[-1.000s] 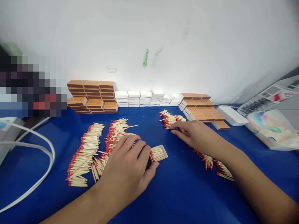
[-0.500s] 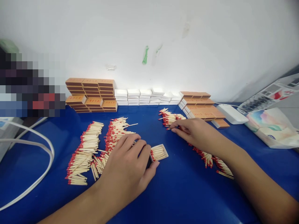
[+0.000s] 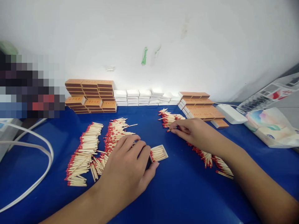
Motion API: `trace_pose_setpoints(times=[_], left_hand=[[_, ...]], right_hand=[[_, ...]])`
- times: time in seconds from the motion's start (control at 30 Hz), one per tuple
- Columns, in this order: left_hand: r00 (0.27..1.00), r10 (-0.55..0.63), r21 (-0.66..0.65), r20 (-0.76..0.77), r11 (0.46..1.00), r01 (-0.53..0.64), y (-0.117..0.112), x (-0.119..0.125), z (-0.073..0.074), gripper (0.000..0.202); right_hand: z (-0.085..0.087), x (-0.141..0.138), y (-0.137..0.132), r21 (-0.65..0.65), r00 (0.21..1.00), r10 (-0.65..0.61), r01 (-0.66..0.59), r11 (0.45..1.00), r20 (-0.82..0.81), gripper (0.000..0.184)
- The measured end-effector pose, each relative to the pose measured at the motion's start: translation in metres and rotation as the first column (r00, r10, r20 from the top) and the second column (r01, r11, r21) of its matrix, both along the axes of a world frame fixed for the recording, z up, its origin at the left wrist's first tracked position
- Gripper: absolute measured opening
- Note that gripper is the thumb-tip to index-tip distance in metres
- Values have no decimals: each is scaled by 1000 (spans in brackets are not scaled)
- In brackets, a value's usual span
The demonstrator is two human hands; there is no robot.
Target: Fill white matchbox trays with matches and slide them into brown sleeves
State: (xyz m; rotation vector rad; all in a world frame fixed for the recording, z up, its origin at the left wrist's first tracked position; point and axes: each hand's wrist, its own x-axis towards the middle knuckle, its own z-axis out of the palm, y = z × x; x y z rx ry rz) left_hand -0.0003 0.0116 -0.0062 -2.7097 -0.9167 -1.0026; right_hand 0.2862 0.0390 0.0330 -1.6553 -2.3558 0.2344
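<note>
My left hand (image 3: pixel 129 165) curves over the left end of a small white matchbox tray (image 3: pixel 166 152), thumb along its near edge. In the tray lie red-headed matches (image 3: pixel 158 153) side by side; its left end is hidden under my fingers. To the right, my right hand (image 3: pixel 189 129) pinches matches between thumb and forefinger at the front of a match pile (image 3: pixel 171 118); red heads stick out past the fingertips. My right forearm crosses over more matches (image 3: pixel 205 157). Beside my left hand spread two long rows of matches, one further left (image 3: pixel 87 143) and one nearer (image 3: pixel 116 133).
Along the wall stand stacked orange matchboxes at left (image 3: pixel 90 90) and right (image 3: pixel 203 109), with white trays (image 3: pixel 139 97) between them. A white adapter (image 3: pixel 231 114) and a tissue pack (image 3: pixel 271 127) lie at right. White cables (image 3: pixel 50 149) loop at left.
My right fingertips have drawn slightly nearer at the pile's front edge, and the pinched matches have tilted. My left hand and the tray keep their place.
</note>
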Motion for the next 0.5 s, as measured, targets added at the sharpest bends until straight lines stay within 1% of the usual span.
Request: trace_pose_setpoints(times=[0.17,0.3,0.37,0.5], left_hand=[[1000,-5,14,-1,1000,5,0,0,1,17],[1000,-5,19,8,1000,5,0,0,0,17],[1000,-6,16,10,1000,6,0,0,0,17],[1000,-14,-4,1,1000,14,0,0,0,17]], right_hand=[[-4,3,3,-16,1000,0,0,1000,-3,25],[-6,3,4,-71,999,3,0,998,36,24],[-5,1,0,-88,999,8,-4,996,44,24],[-1,-9,-12,-79,999,38,-37,996,7,25]])
